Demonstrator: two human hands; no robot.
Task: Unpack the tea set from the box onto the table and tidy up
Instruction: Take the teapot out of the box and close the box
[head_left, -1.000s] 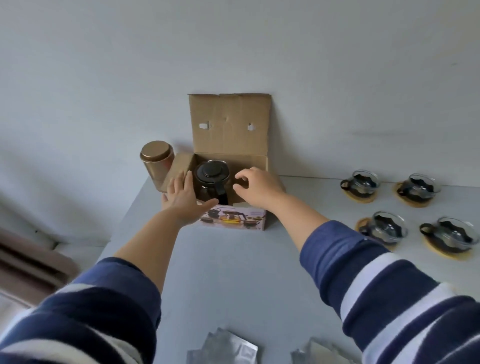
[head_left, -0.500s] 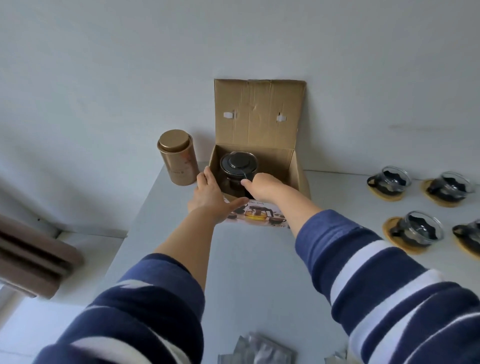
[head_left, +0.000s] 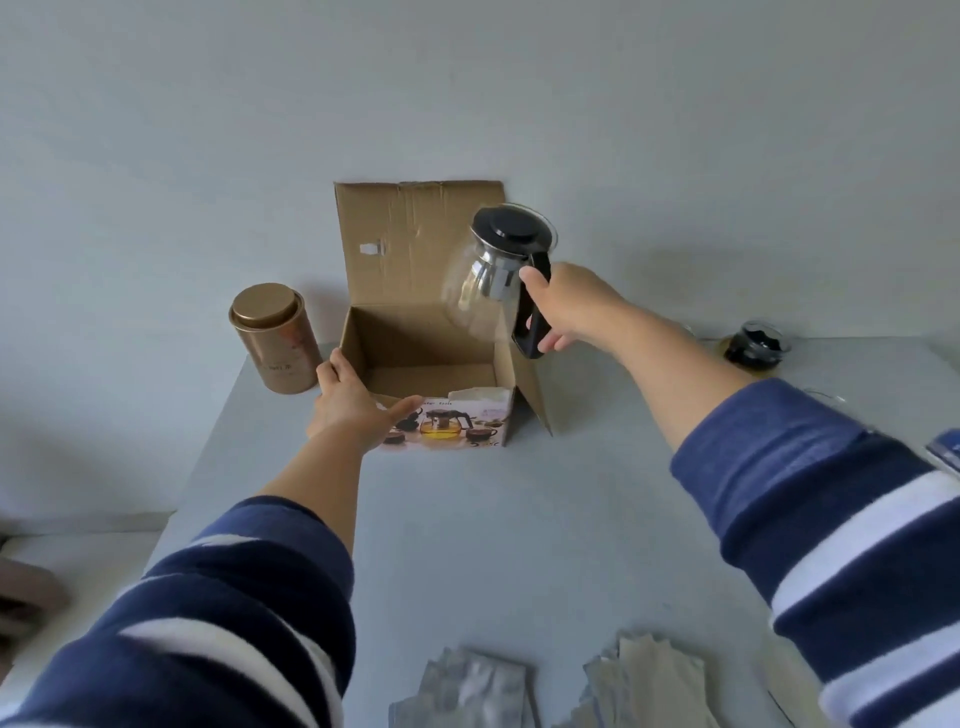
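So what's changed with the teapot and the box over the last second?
The right hand closed on the handle of the glass teapot and lifted it up out of the cardboard box, to the right; it now hangs tilted in the air. The box shows empty. The left hand stays braced on the box's front left corner, and the gold tin has not moved.

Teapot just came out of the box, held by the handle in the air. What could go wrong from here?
1. The glass teapot hangs tilted from the right hand, gripped only at the black handle; the lid could slip off.
2. It is still above the box edge; swinging it right could clip the raised flap or side flap.
3. A cup stands to the right on the table, so setting down there risks glass contact.
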